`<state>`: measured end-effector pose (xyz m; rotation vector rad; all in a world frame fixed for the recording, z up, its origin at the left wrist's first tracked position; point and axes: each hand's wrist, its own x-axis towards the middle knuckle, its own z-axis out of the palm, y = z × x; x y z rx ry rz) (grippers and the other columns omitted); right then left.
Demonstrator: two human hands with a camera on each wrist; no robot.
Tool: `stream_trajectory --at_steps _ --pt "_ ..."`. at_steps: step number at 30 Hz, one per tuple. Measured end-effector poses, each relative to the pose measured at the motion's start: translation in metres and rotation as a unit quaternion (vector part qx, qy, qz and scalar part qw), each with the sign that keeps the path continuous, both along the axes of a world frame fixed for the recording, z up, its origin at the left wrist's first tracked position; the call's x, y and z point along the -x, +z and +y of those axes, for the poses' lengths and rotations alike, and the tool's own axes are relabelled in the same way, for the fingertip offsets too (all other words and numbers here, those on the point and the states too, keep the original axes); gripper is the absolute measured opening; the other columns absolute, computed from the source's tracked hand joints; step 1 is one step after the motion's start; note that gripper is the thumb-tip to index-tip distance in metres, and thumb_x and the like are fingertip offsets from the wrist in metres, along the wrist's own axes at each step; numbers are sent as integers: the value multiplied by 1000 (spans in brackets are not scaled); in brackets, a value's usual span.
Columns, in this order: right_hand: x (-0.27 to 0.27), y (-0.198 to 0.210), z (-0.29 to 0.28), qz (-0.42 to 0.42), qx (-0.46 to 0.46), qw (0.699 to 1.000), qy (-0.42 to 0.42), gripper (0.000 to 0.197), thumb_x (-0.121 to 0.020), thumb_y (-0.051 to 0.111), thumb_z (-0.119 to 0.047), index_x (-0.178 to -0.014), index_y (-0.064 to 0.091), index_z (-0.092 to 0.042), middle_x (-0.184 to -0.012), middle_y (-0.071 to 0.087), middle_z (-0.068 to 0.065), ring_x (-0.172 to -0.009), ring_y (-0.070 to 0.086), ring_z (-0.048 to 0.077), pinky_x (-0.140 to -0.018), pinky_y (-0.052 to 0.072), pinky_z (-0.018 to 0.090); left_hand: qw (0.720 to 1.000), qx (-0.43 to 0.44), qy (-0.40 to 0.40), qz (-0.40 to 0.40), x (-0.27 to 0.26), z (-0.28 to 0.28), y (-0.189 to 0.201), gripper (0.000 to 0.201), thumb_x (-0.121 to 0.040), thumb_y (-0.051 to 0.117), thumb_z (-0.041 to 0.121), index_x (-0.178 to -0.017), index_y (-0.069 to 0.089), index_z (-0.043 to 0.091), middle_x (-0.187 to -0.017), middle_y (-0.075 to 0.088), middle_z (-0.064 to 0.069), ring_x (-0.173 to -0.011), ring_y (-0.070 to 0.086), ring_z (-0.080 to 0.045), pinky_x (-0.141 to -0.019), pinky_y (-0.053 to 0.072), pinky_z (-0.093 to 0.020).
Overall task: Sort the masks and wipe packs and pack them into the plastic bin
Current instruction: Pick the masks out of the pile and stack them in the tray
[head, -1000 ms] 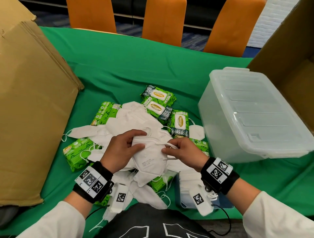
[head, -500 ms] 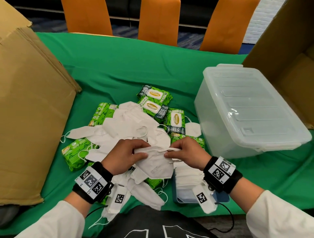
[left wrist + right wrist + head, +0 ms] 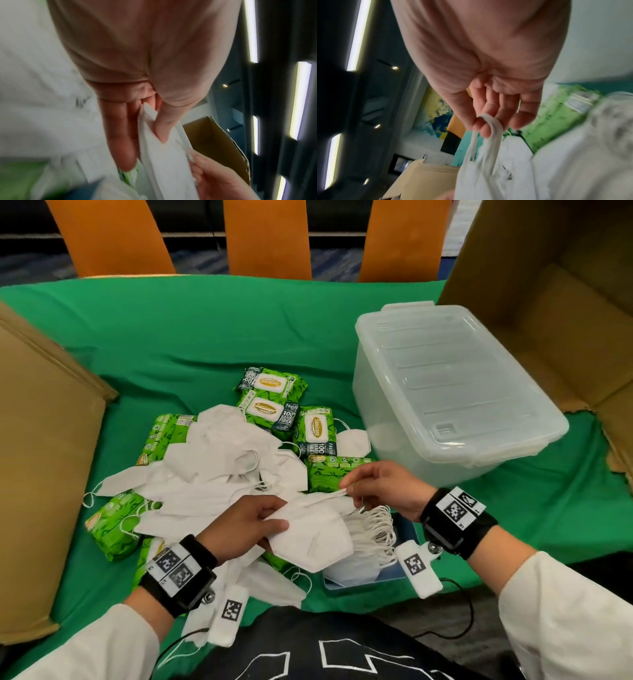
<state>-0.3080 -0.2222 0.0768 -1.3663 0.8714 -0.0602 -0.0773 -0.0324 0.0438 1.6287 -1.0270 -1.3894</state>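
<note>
A folded white mask (image 3: pixel 315 537) is held low over the green cloth between both hands. My left hand (image 3: pixel 253 522) pinches its left edge between thumb and fingers; the left wrist view shows that pinch on the mask (image 3: pixel 164 155). My right hand (image 3: pixel 373 491) pinches the mask's ear loops (image 3: pixel 489 129) between thumb and forefinger at its right end. Under it a neat stack of masks (image 3: pixel 366 539) lies on a blue tray. A loose heap of white masks (image 3: pixel 219 470) and several green wipe packs (image 3: pixel 270 409) lie beyond. The clear plastic bin (image 3: pixel 455 392) stands at the right with its lid on.
A closed cardboard box (image 3: pixel 41 474) fills the left side. An open cardboard box (image 3: pixel 555 302) stands behind and right of the bin. Orange chair backs (image 3: pixel 267 234) line the table's far edge. Bare green tablecloth (image 3: pixel 191 330) stretches behind the heap.
The mask has dropped from chest-up display to lie flatter and lower over the stack at the right. My right hand shifted right and now pulls the ear loops taut.
</note>
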Motion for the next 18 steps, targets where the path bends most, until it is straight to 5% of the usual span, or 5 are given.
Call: stream_trajectory --at_steps 3,8,12,15,18 --pt "16 -13 -3 7 -23 999 -33 23 -92 68 2 -114 68 -4 -71 62 8 -61 59 16 -56 45 27 1000 -8 16 -21 25 -5 -14 20 -96 66 7 -113 71 14 -105 77 -4 -95 73 -23 -74 61 -45" --pt "54 -25 -14 89 13 996 17 24 -87 73 3 -110 72 -2 -78 71 16 -70 65 20 -66 52 30 971 56 -58 -226 52 -18 -25 26 -86 61 33 -110 72 31 -104 74 18 -99 66 -2 -89 52 -30" --pt "79 -31 -17 151 63 985 60 14 -79 80 3 -93 76 0 -87 76 23 -76 69 22 -73 57 28 944 77 -127 -296 74 -28 -28 24 -90 63 31 -113 72 29 -109 74 16 -102 66 -6 -90 49 -25" --pt "91 -40 -18 178 84 978 62 10 -78 82 3 -86 78 1 -79 76 18 -67 69 17 -61 54 20 918 68 -189 -342 83 -32 -37 25 -91 62 34 -115 69 31 -113 74 13 -106 66 -12 -89 49 -27" --pt "97 -50 -17 210 101 970 72 9 -79 82 -3 -87 78 -2 -71 75 7 -64 69 13 -56 52 23 896 52 -229 -378 95 -35 -43 27 -94 61 34 -119 68 31 -117 73 9 -109 65 -17 -91 50 -30"
